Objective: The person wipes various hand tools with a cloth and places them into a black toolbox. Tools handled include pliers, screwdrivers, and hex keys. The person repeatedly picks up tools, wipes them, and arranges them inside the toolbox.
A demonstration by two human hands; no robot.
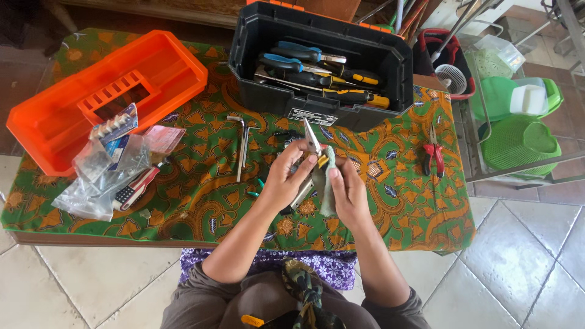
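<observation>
Daylight falls on a pale tiled floor point(518, 256). A green batik cloth point(396, 201) covers the surface; a metal rack point(481, 152) stands beside it.

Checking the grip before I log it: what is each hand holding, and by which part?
The left hand grips pointed pliers near the handles, tips pointing up. The right hand holds a pale cloth against them.

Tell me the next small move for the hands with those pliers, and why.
Probably draw the pale cloth in the right hand up along the pliers toward the tip: the left hand holds them tip-up, and the cloth sits low beside them.
</observation>
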